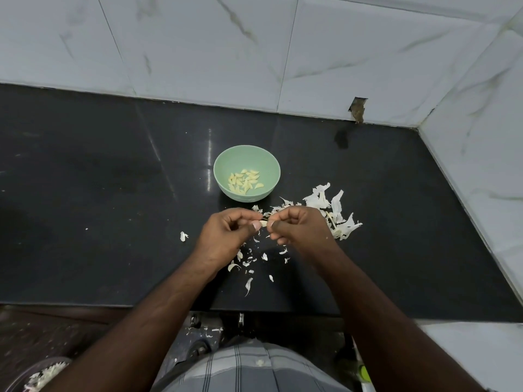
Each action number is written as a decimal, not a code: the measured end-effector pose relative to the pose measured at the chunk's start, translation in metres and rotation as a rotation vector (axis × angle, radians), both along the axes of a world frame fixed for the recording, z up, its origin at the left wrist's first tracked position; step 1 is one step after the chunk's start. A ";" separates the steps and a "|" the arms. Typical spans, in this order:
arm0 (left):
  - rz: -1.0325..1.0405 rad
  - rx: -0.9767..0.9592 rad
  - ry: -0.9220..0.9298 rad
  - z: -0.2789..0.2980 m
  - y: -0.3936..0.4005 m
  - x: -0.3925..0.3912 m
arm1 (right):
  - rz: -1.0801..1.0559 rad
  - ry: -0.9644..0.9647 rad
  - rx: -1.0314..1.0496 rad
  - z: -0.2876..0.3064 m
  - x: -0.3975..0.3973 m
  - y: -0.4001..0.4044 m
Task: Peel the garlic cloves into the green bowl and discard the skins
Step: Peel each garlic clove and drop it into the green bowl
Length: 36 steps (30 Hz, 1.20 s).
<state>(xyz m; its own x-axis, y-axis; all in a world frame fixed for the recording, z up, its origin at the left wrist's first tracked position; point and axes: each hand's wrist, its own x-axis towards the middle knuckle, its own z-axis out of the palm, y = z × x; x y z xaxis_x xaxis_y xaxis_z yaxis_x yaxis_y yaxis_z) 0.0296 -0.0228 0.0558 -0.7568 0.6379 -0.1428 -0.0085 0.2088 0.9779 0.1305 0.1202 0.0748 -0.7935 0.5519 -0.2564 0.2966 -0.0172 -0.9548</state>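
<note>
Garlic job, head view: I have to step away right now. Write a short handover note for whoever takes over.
Hands: left hand and right hand both pinch one garlic clove between them, above the black counter, mid-peel.
Things: green bowl stands just beyond the hands and holds the peeled cloves. Big heap of skins lies right of the bowl; small scraps lie under the hands.
Done: a batch of cloves peeled into the bowl.
Left: finish this clove, drop it in the bowl, then gather and discard all skins.
</note>
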 end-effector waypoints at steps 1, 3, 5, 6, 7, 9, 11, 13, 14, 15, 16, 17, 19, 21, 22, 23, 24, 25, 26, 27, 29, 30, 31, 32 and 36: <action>-0.007 -0.006 0.008 0.001 0.000 0.000 | 0.009 0.003 0.019 0.000 0.000 0.000; 0.003 -0.025 0.006 0.001 0.002 0.000 | 0.029 0.022 0.073 -0.002 0.000 0.000; 0.030 -0.024 -0.037 0.002 0.003 0.001 | 0.046 0.044 0.119 -0.004 -0.001 -0.001; 0.037 -0.015 -0.074 0.003 0.003 0.002 | 0.050 0.050 0.131 -0.005 -0.001 -0.002; 0.038 -0.006 -0.116 0.003 0.003 0.002 | 0.052 0.054 0.145 -0.006 -0.002 -0.003; 0.040 -0.001 -0.192 0.002 0.003 0.002 | 0.061 0.053 0.204 -0.008 -0.002 -0.003; 0.054 -0.003 -0.238 0.001 0.003 0.001 | 0.086 0.024 0.301 -0.008 -0.002 -0.003; 0.077 -0.001 -0.274 0.000 0.002 -0.002 | 0.111 -0.030 0.414 -0.008 0.000 -0.001; 0.081 -0.004 -0.286 0.001 0.001 -0.002 | 0.110 -0.058 0.469 -0.009 0.000 0.001; 0.080 -0.009 -0.298 0.001 0.001 -0.003 | 0.109 -0.078 0.523 -0.010 0.001 0.002; 0.077 -0.011 -0.309 0.001 0.000 -0.004 | 0.111 -0.078 0.558 -0.009 0.001 0.003; 0.076 -0.012 -0.320 0.002 0.000 -0.004 | 0.118 -0.054 0.568 -0.008 0.001 0.004; 0.059 -0.023 -0.323 0.002 0.000 -0.003 | 0.154 0.002 0.538 -0.005 0.000 0.002; 0.031 -0.035 -0.321 0.003 0.001 -0.001 | 0.188 0.011 0.524 -0.004 -0.001 -0.001; 0.028 -0.038 -0.315 0.003 0.001 0.000 | 0.177 0.015 0.511 -0.005 -0.002 -0.003; 0.029 -0.039 -0.295 0.003 0.002 0.000 | 0.143 0.024 0.466 -0.006 -0.003 -0.003; 0.033 -0.045 -0.241 0.001 0.002 0.000 | 0.104 0.045 0.384 -0.006 -0.004 -0.003; 0.038 -0.065 -0.145 -0.001 0.001 -0.001 | 0.077 0.060 0.300 -0.005 -0.004 -0.002; 0.034 -0.104 -0.031 -0.004 0.000 -0.003 | 0.068 0.072 0.237 -0.005 -0.003 -0.001; 0.014 -0.145 0.058 -0.007 -0.001 -0.005 | 0.075 0.077 0.197 -0.004 -0.003 0.000; -0.036 -0.185 0.123 -0.008 -0.003 -0.006 | 0.088 0.085 0.134 -0.001 -0.001 0.000; -0.049 -0.167 0.112 -0.007 -0.003 -0.007 | 0.081 0.090 0.103 0.000 0.000 0.000; -0.057 -0.145 0.101 -0.005 -0.002 -0.007 | 0.070 0.096 0.072 0.003 0.000 0.000; -0.059 -0.126 0.091 -0.002 -0.001 -0.007 | 0.053 0.100 0.042 0.005 0.000 0.000; -0.047 -0.060 0.092 0.005 0.004 -0.003 | 0.036 0.094 0.041 0.004 0.000 0.002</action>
